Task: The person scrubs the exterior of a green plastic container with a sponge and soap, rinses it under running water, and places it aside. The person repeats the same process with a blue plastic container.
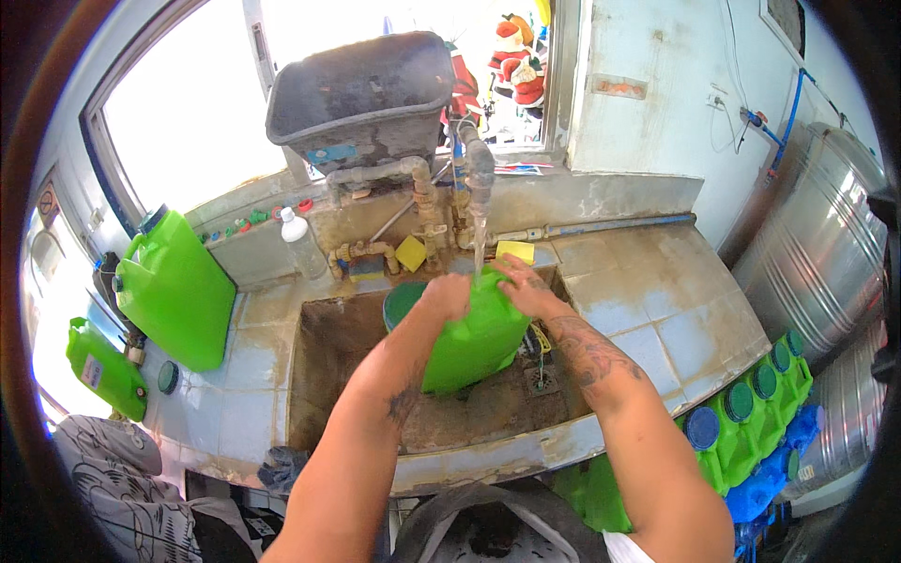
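Observation:
A bright green plastic water container (477, 345) stands in the sink (324, 375), under a stream of water from the vertical pipe (481, 174). My left hand (447, 296) is closed at its upper left, fingers partly hidden. Across from it, my right hand (527, 287) grips the top edge near the falling water. A round dark green lid (405, 305) shows left of the container; I cannot tell if it is attached. Below my right wrist, a yellow-and-black object (541, 340) lies near the drain (542, 380).
On the left counter stand a large green container (183, 291), a smaller one (105, 371) and a loose cap (168, 377). A clear bottle (300, 242) and yellow sponges (515, 251) line the back. Several capped green containers (751, 413) and a metal tank (807, 235) occupy the right. A person's patterned clothing (117, 479) appears lower left.

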A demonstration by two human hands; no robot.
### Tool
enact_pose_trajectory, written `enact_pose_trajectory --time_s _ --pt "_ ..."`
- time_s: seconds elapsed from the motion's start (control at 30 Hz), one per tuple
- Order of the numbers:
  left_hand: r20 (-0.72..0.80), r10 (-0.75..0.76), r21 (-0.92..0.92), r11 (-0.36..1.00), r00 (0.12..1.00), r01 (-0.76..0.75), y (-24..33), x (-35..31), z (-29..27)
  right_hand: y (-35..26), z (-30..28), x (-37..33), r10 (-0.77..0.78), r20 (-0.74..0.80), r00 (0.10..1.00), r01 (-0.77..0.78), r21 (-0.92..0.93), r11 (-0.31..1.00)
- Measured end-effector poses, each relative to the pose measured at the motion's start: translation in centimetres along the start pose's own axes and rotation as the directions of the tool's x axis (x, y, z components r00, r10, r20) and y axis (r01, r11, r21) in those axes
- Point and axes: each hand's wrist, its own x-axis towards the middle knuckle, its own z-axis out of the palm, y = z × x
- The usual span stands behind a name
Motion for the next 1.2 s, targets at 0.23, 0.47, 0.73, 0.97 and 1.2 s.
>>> enact_pose_trajectory --time_s 0.23,0.47,0.73,0.97,1.2 --pt "0.029 0.322 -0.074 0.945 0.946 -0.320 2.5 10.2 1.1 11.2 -3.6 -2.3 0.011 -0.253 0.967 0.027 0.148 0.989" --pt "0.029 0.164 -0.235 0.960 0.986 -0.153 0.8 2.8 -0.2 5.4 0.6 0.7 -0.124 -0.193 0.973 0.104 -0.109 0.989" --pt "0.012 -0.220 -0.281 0.936 0.976 0.214 -5.9 -11.1 -0.1 11.5 5.4 11.7 -0.248 -0.343 0.906 0.135 -0.322 0.937" --pt "-0.239 -0.611 -0.746 0.613 0.755 0.260 -17.4 -12.2 -1.7 14.4 2.6 11.2 0.003 -0.357 0.934 -0.131 -0.335 0.933" --pt "-0.347 -0.896 -0.823 0.432 0.275 0.369 -37.4 -5.3 3.1 9.5 2.5 -0.8 0.385 0.101 0.917 -0.006 0.971 -0.239"
